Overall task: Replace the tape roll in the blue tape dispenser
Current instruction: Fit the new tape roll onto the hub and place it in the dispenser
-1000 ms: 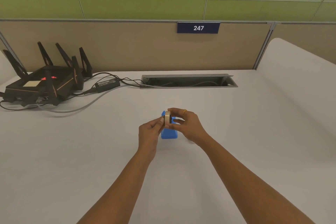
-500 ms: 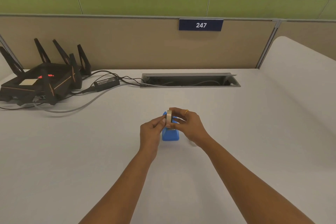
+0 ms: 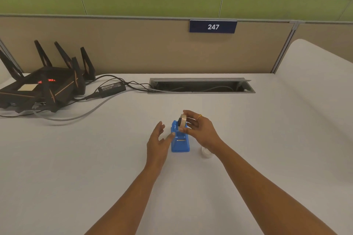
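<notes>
Head view: the right hand grips a tan tape roll by its rim, index finger curled over the top and thumb pressed under its lower edge, the other fingers fanned loosely behind. A gold ring sits on one of those fingers. The roll stands on edge with a dark core at its centre, held at the raised back end of the blue tape dispenser; whether it is seated in the cradle or just above it cannot be told.

The left hand holds nothing. Its fingers are spread and slightly bent, palm turned toward the dispenser, and the thumb tip reaches right up to the dispenser's left wall, either touching or just short of it. The two hands are apart, with the dispenser between them.

The dispenser stands on the white surface, its low front end pointing toward the person. Just to the right of it, partly hidden behind the right wrist, lies a small white roll-like thing.

Far back on the left stands a black router with upright antennas, its power brick and cables running to an open cable tray recessed in the surface. A sign reading 247 hangs on the partition behind.
</notes>
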Demonstrator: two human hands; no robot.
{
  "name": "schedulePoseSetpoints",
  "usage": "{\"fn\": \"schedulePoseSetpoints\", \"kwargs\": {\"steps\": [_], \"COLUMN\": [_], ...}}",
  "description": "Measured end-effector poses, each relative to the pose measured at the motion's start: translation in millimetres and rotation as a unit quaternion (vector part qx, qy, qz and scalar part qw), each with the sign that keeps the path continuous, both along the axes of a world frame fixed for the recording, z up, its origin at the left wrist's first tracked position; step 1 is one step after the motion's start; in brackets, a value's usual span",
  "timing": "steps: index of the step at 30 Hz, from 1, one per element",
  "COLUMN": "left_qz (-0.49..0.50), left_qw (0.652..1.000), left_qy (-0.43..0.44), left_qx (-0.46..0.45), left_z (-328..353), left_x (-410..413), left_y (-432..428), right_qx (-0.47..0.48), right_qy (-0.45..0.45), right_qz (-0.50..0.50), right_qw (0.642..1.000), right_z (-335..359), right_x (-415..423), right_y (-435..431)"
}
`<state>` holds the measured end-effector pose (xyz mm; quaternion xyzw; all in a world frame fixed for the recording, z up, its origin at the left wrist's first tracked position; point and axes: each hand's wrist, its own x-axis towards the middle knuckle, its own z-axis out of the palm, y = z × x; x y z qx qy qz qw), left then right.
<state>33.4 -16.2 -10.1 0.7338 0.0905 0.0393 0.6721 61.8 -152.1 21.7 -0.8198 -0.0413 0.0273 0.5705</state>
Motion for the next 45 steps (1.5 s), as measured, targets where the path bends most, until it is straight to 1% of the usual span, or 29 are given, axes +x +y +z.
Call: {"fn": "schedulePoseSetpoints", "kwargs": {"steps": [5, 10, 13, 18, 23, 30, 40, 45], "left_qz": [-0.089, -0.143, -0.152, -0.171, -0.161, -0.173, -0.179, -0.175], "left_qw": [0.991, 0.975, 0.971, 0.959, 0.954, 0.935, 0.928, 0.945], "left_qy": [-0.007, -0.028, -0.042, -0.051, -0.06, -0.093, -0.095, -0.084], "left_qx": [0.105, 0.17, 0.18, 0.22, 0.244, 0.295, 0.312, 0.264], "left_z": [-8.3, -5.1, -6.4, -14.4, -18.2, -16.1, -18.7, -20.6], "left_x": [4.2, 9.1, 10.1, 14.4, 14.8, 13.5, 14.6, 13.5], "left_y": [2.5, -2.4, -3.8, -5.3, -5.4, -5.8, -6.8, -6.1], "right_qx": [-0.03, -0.103, -0.133, -0.163, -0.171, -0.194, -0.212, -0.188], "right_qy": [-0.005, -0.04, -0.051, -0.051, -0.053, -0.04, -0.041, -0.032], "right_qz": [0.023, 0.042, 0.057, 0.062, 0.064, 0.086, 0.107, 0.115], "right_qw": [0.999, 0.993, 0.988, 0.983, 0.982, 0.976, 0.971, 0.975], "right_z": [-2.9, -4.0, -6.2, -11.1, -13.8, -10.8, -12.5, -13.1], "right_x": [6.6, 14.4, 18.5, 23.1, 25.4, 27.6, 30.6, 30.7], "right_y": [-0.4, -3.6, -4.8, -6.2, -7.3, -8.0, -8.1, -8.9]}}
